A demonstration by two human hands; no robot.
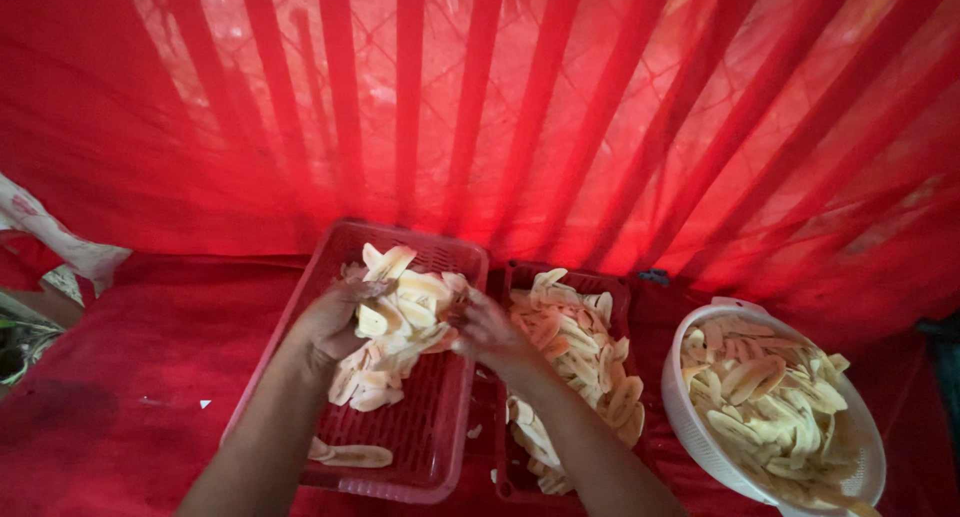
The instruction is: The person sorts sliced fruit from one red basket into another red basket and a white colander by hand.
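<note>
Behind everything, across the upper frame, hangs a red slatted screen [480, 97]. At lower centre a red tray [420, 457] sits beside a second red tray [615, 287], with a white colander [685, 417] at lower right. Left hand [335, 317] and right hand [485, 327], fingers curled, cup a heap of banana slices [400, 317] over the first tray. Loose slices could slip past its rim. Their long axes seem mixed, mostly up-frame.
</note>
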